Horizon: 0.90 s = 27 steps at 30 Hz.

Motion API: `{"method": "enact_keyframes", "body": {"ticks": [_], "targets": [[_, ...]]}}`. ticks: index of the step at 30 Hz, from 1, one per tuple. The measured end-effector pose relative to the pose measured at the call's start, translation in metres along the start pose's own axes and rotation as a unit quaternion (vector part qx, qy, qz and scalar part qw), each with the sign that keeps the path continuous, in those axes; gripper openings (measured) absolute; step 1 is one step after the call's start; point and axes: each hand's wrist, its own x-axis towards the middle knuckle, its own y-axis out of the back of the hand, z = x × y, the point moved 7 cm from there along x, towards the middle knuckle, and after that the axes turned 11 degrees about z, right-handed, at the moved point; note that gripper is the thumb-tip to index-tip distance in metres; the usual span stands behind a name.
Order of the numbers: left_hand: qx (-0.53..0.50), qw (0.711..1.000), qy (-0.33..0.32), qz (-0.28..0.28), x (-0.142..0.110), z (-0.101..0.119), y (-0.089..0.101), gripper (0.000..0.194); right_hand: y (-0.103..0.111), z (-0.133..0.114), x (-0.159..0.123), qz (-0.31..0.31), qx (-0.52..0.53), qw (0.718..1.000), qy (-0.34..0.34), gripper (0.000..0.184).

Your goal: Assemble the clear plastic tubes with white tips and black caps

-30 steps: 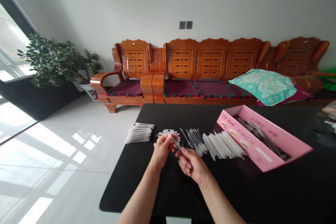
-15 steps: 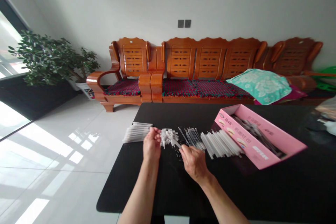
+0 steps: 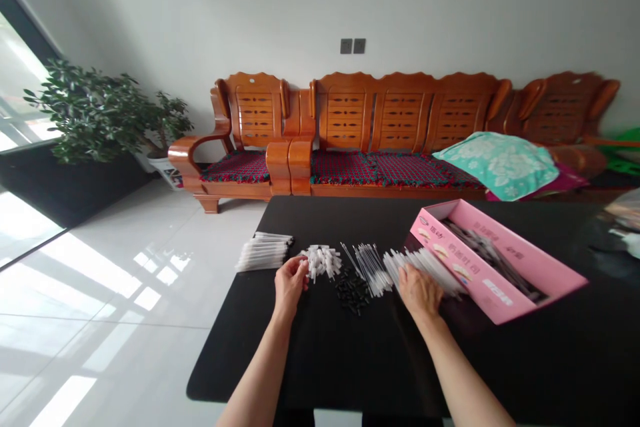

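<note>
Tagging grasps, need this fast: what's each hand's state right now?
Left hand: half-curled at the edge of the short white pieces; can't tell if holding one.
Right hand: over the pale tubes; grip hidden, can't tell.

White bits [image 3: 323, 261] lie heaped; black bits [image 3: 353, 291] lie scattered beside them. Thin rods [image 3: 373, 268] and pale tubes [image 3: 446, 273] lie slanting in adjacent rows.

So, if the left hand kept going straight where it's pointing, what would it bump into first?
Probably the pile of short white tube-like pieces. The left hand points forward and a little right, with that pile right in front. They may already be touching; I can't tell for sure.
</note>
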Motion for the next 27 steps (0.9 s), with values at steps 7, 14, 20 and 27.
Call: {"method": "enact_keyframes", "body": {"ticks": [7,14,20,27], "targets": [[0.184,0.98,-0.067,0.013,0.007,-0.012,0.004,0.028,0.02,-0.006,-0.003,0.095,0.048,0.994,-0.002,0.041],[0.224,0.964,-0.145,0.015,0.01,0.0,-0.016,0.028,0.027,-0.034,-0.03,0.139,0.149,0.979,0.005,0.035],[0.195,0.968,-0.155,0.034,0.004,0.003,-0.016,0.036,0.022,-0.034,-0.034,0.136,0.166,0.977,0.018,0.03],[0.202,0.953,-0.206,0.088,0.006,0.011,0.013,0.021,0.019,-0.033,-0.035,0.131,0.163,0.978,0.024,0.031]]}}
